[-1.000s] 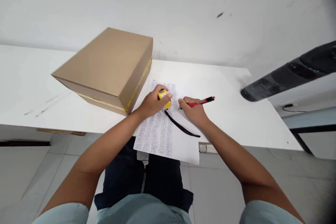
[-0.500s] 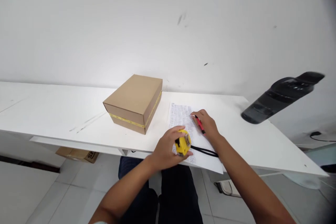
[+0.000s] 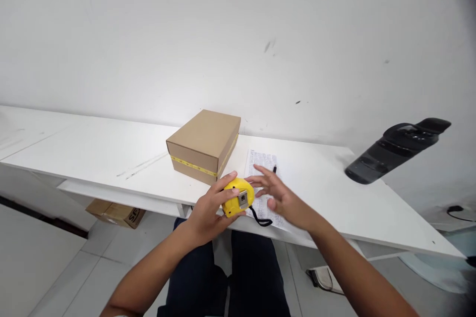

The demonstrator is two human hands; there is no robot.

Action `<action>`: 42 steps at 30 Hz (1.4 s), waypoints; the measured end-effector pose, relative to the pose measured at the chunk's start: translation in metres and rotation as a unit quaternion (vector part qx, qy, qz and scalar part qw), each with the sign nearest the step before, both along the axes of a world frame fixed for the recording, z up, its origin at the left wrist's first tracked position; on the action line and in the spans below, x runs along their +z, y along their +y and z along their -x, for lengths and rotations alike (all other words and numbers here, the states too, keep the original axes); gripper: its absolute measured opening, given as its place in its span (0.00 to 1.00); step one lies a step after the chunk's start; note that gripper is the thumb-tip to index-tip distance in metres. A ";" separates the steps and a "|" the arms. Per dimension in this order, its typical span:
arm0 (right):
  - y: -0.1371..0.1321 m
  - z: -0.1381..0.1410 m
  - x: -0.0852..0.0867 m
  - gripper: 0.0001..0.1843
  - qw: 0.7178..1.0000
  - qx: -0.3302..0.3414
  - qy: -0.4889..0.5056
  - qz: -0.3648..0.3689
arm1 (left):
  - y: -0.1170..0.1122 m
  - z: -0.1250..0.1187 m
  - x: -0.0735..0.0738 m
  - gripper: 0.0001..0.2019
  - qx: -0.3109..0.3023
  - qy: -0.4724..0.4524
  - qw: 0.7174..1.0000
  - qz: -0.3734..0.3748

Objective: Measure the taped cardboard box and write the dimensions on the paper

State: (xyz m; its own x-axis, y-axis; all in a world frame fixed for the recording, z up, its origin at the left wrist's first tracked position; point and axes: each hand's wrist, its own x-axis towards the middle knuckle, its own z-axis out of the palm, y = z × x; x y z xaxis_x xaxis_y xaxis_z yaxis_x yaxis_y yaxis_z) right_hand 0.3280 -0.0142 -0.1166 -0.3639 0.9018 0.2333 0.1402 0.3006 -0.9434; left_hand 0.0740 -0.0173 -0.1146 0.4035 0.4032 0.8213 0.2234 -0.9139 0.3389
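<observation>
In my left hand (image 3: 210, 210) is a yellow tape measure (image 3: 234, 197) with a metal clip facing up, held over the desk's front edge. Its black wrist strap (image 3: 262, 219) hangs to the right. My right hand (image 3: 278, 195) is just right of the tape measure, fingers apart and pointing toward it; whether a fingertip touches the case I cannot tell. Under that hand lies a sheet of paper (image 3: 255, 158) covered in small writing. The dark end of a pen (image 3: 274, 169) shows on the sheet beyond the fingers, the rest being hidden.
A closed cardboard box (image 3: 208, 133) with a yellow printed band round its sides sits left of the paper on the white desk (image 3: 92, 143). At right stands a dark bottle (image 3: 390, 153). Another carton (image 3: 117, 213) is below the desk, and a white wall rises behind.
My right hand has let go of the red and black pen and moved left to the tape measure. My left hand has turned the tape measure and brought it left, closer to me.
</observation>
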 end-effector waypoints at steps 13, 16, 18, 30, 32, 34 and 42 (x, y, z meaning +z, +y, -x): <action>-0.007 0.053 -0.012 0.29 0.969 -0.101 0.206 0.090 | 0.092 0.081 0.063 0.43 0.370 0.233 0.899 0.015; 0.008 0.043 -0.028 0.30 0.963 -0.164 0.197 0.082 | 0.118 0.081 0.075 0.33 0.315 0.328 0.888 0.063; 0.013 0.032 -0.040 0.31 0.962 -0.182 0.183 0.089 | 0.124 0.079 0.072 0.33 0.291 0.332 0.897 0.039; 0.020 -0.040 -0.065 0.31 0.941 -0.257 0.206 0.084 | 0.076 0.029 0.046 0.33 0.301 0.266 0.911 -0.093; 0.017 -0.038 -0.050 0.31 0.933 -0.276 0.225 0.057 | 0.061 0.017 0.047 0.31 0.278 0.276 0.914 -0.107; 0.008 -0.031 -0.031 0.30 0.929 -0.282 0.238 0.024 | 0.046 0.009 0.050 0.29 0.258 0.280 0.917 -0.122; -0.052 0.019 0.017 0.23 0.967 -0.102 0.233 -0.004 | -0.014 -0.014 0.073 0.17 0.117 0.169 0.931 -0.302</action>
